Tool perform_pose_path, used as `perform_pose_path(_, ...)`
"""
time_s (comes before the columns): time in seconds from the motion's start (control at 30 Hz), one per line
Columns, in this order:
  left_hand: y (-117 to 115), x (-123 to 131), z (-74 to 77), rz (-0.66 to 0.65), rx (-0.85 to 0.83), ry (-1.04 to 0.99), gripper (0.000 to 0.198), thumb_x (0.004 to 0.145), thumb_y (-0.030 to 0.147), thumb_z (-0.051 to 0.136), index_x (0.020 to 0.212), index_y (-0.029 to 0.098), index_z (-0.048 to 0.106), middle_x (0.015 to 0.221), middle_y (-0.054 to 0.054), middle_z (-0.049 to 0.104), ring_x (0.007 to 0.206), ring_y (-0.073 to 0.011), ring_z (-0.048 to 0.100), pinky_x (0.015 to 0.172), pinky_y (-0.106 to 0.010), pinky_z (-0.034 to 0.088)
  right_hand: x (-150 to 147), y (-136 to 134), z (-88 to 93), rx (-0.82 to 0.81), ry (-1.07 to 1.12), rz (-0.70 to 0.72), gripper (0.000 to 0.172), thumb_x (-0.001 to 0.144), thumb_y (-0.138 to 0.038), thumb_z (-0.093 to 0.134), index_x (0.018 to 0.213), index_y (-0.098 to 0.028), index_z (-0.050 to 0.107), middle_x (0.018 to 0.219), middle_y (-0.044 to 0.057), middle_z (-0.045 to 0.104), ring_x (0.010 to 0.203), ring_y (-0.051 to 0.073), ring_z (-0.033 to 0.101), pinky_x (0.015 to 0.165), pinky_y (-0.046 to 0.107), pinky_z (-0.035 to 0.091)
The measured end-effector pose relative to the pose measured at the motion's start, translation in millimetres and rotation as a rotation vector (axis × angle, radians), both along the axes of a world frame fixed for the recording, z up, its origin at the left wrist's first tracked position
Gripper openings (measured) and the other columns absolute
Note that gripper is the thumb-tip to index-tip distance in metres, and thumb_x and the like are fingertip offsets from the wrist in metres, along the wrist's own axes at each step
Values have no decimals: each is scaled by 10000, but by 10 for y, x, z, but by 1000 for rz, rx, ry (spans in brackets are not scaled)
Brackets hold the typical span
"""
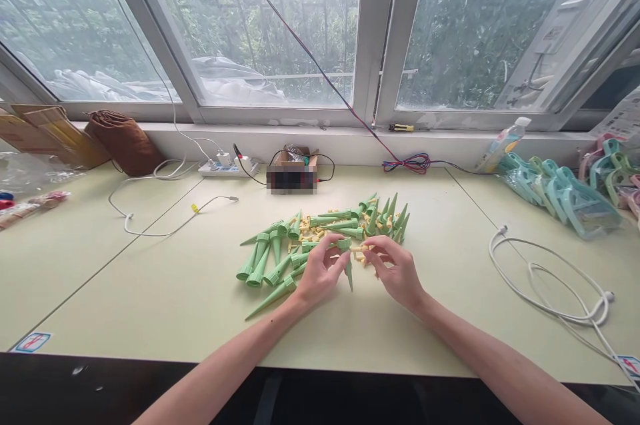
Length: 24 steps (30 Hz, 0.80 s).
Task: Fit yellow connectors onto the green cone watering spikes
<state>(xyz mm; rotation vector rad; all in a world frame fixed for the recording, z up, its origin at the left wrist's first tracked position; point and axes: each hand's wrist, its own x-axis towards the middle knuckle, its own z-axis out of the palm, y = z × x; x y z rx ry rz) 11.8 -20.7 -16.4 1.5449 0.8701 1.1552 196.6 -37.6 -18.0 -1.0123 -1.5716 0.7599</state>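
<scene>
Between the fingers of my left hand (323, 268) is a green plastic watering spike (349, 273), its ribbed cap at the top and its point hanging down. My right hand (395, 270) pinches a small yellow plastic valve (359, 249), held level with its end close to the cap; whether the two touch I cannot tell. Around my hands lie more green spikes (260, 262), several to the left with wide ends toward me. Another group of spikes (387, 215) points upward behind my right hand. Loose yellow valves (313, 234) are scattered among them.
Along the back stand a power strip (227, 168), a small open box (300, 157) and a coiled red-and-blue wire (410, 164). White cables (555, 312) lie at the right. Bagged teal plastic hangers or clips (565, 195), a bottle (505, 144) and a brown pouch (125, 144) sit farther out.
</scene>
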Motion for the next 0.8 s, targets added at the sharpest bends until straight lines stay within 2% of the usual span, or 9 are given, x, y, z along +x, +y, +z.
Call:
perform_pose_path(0.47, -6, 13, 2, 20, 20, 21, 244, 906, 336, 620, 1098, 204, 545, 995, -38, 575, 741, -126, 627, 651, -267, 571, -3, 24, -19, 59, -97, 5, 200, 971, -392, 551, 952, -216, 644, 908, 47, 630, 690, 147, 653, 545, 258, 534)
perform_pose_path(0.8, -3, 11, 3, 58, 50, 89, 265, 898, 358, 630, 1094, 192, 566, 984, -56, 608, 720, -132, 643, 650, -267, 576, 2, 28, -26, 56, -103, 4, 166, 971, -351, 559, 948, -211, 645, 913, 39, 625, 650, 127, 627, 519, 241, 500)
